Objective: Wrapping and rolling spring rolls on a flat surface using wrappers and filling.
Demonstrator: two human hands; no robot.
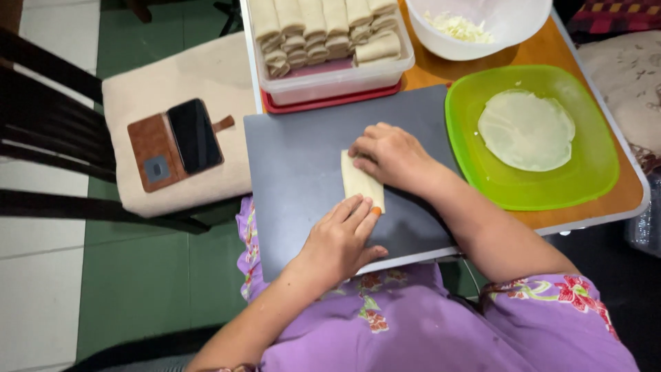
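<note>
A dark grey board (303, 148) lay across the table edge as the work surface, with a green plate (592, 165) bearing round wrappers (527, 129) to its right and a clear container (330, 79) of finished rolls (323, 27) behind it. At the board's centre lay a pale folded roll (359, 181). The right hand (394, 157) pressed flat on its upper end; the left hand (341, 238) held its lower end, fingers laid together on top, pinching nothing. The step in hand appeared to be the final roll and seal. The next move would call for even pressure along the seam.
</note>
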